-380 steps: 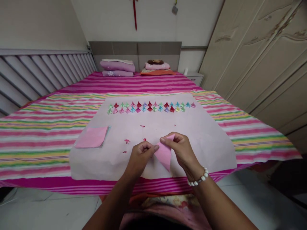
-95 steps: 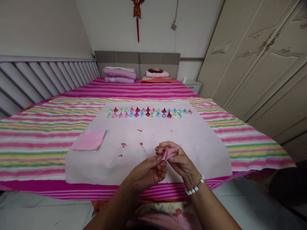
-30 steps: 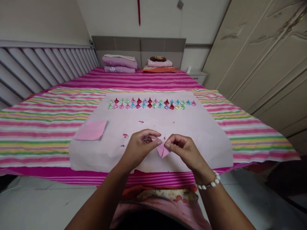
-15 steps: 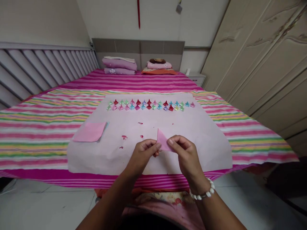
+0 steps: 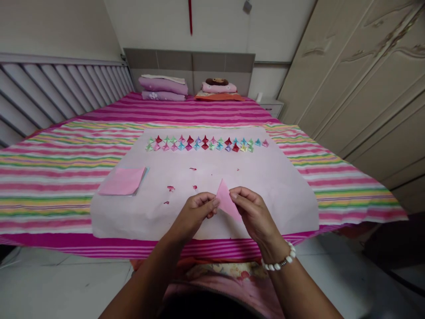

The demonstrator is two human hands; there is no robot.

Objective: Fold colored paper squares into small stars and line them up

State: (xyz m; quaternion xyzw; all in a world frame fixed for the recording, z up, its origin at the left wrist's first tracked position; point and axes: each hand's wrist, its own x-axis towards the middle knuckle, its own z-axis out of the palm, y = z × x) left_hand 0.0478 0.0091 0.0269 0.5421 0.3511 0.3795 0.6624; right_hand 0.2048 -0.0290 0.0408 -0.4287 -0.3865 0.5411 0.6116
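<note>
A small pink paper folded into a triangle (image 5: pixel 226 199) is held up between both hands above the near edge of a pale sheet (image 5: pixel 282 195) spread on the bed. My left hand (image 5: pixel 195 212) pinches its left corner with closed fingers. My right hand (image 5: pixel 254 212), with a white bead bracelet at the wrist, pinches the paper's right side. A stack of pink square papers (image 5: pixel 122 180) lies to the left on the sheet. Two rows of several small folded coloured pieces (image 5: pixel 204 144) line the sheet's far edge.
A few tiny red scraps (image 5: pixel 171 188) dot the sheet ahead of my hands. The bed has a striped pink cover (image 5: pixel 49 177), with pillows (image 5: pixel 162 85) at the headboard. A wardrobe (image 5: pixel 365 75) stands on the right, a radiator-like panel on the left.
Over the last second the pink triangle turned from point-down to point-up between my fingers. Both hands stayed pinched on it and shifted only slightly.
</note>
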